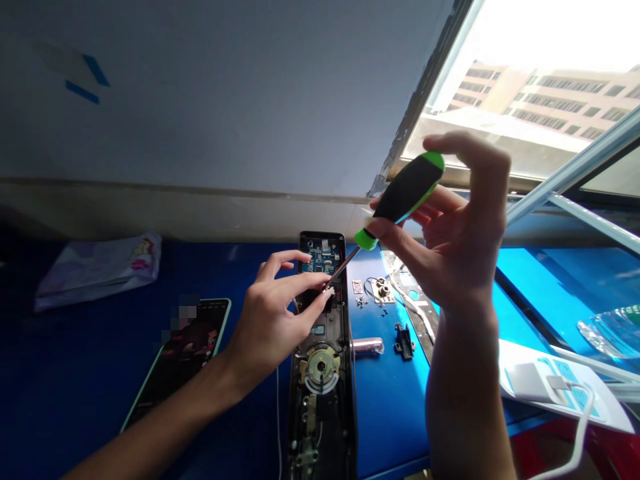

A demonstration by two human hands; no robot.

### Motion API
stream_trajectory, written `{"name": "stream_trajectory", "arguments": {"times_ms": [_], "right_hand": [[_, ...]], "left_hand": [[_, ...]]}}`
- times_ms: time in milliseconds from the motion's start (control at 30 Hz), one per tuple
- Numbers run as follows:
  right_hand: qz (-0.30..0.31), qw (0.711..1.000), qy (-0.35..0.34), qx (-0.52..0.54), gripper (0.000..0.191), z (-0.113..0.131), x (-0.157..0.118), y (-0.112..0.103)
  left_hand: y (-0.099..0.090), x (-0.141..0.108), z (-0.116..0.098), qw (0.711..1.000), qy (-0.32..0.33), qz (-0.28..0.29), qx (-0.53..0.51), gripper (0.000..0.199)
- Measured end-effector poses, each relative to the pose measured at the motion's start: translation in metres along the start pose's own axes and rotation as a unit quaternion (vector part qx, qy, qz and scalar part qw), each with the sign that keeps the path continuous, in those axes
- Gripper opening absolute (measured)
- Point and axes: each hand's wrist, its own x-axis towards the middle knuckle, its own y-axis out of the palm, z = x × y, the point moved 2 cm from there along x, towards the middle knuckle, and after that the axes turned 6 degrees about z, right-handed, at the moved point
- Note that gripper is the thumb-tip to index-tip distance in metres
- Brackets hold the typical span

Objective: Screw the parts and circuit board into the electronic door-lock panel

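Note:
Down the middle lies a long black housing (349, 333) with its inside exposed; it looks like an electronic door lock. It holds a blue circuit board (320, 257) at the far end and a round metal part (321, 370) nearer me. My right hand (450, 213) grips the green and black handle of a screwdriver (407, 190), index finger on its butt. The shaft slants down left to the housing. Around its tip, the thumb and forefinger of my left hand (280, 303) are pinched, with another finger over the circuit board. The tip's exact contact is hidden.
Right of the housing lie small screws (361, 302), a metal part with a wire (383, 290), a silver cylinder (369, 346) and a black plastic bracket (404, 342). A phone (200, 353) and a soft packet (103, 267) are at left. A charger (535, 383) sits right, below slanting metal bars.

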Motion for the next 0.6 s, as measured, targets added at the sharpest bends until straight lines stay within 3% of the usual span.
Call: {"name": "stream_trajectory", "arguments": {"times_ms": [200, 300, 433, 600], "right_hand": [[0.042, 0.995, 0.046, 0.078, 0.078, -0.006, -0.003, 0.01], [0.021, 0.996, 0.051, 0.076, 0.078, -0.009, -0.005, 0.014], [0.008, 0.999, 0.037, 0.035, 0.077, -0.009, -0.005, 0.018], [-0.017, 1.0, 0.004, 0.012, 0.079, -0.006, -0.004, 0.022]], "left_hand": [[-0.001, 0.003, 0.007, 1.0, 0.013, -0.005, 0.002, 0.012], [-0.002, 0.005, 0.012, 1.0, 0.019, -0.002, -0.001, 0.012], [-0.007, 0.007, 0.015, 0.999, 0.025, 0.024, -0.002, 0.033], [-0.009, 0.002, 0.023, 0.995, -0.061, 0.069, -0.024, 0.052]]}}
